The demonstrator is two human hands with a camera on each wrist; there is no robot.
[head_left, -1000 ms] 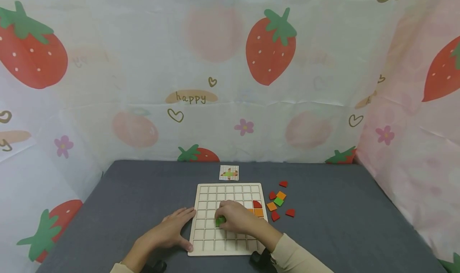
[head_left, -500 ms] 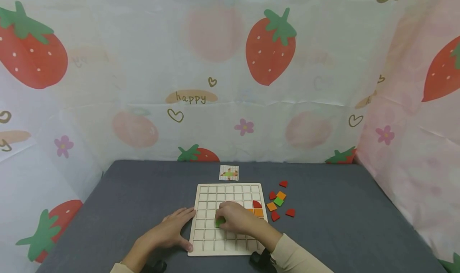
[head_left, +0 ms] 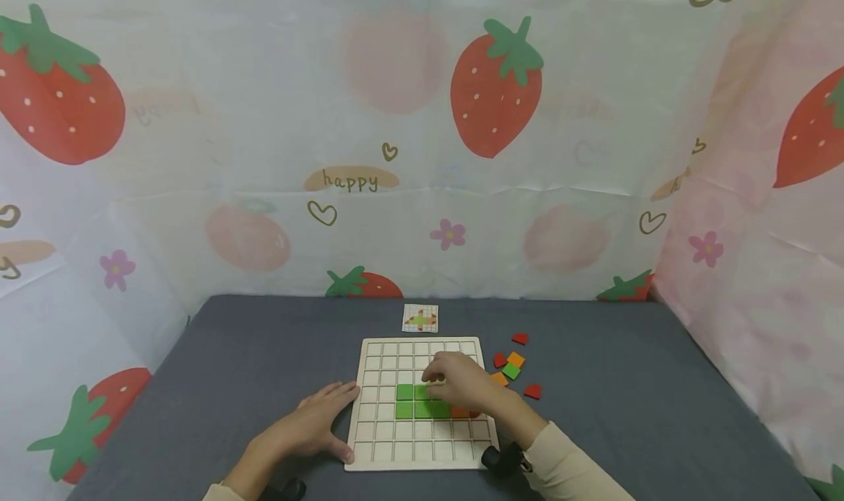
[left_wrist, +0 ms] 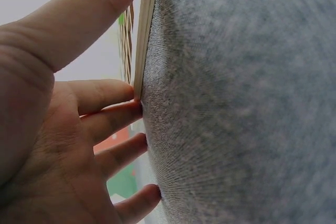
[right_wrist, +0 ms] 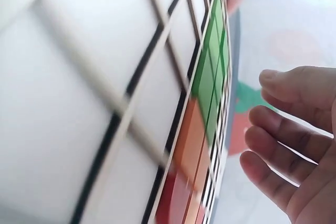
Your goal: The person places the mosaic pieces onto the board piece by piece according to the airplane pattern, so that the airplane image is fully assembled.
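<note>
The left hand [head_left: 306,422] is spread, its thumb and fingertips resting along the left edge of the pale gridded board [head_left: 376,451]. The right hand [head_left: 464,380] hovers over the board's right half with its fingers loosely bent and parted, nothing between them. Below and beside that hand, green tiles [head_left: 431,410] sit in two adjoining rows of the grid; an orange tile [head_left: 459,412] and a partly hidden red tile [head_left: 475,414] continue the nearer row to the right. Just right of the board, on the dark grey cloth [head_left: 277,354], lie a loose green square [head_left: 511,371], orange squares [head_left: 516,359] and red pieces [head_left: 532,391] with a curved side. A small patterned card [head_left: 420,318] lies beyond the board's far edge. Behind hangs a curtain [head_left: 264,120] printed with strawberries.
</note>
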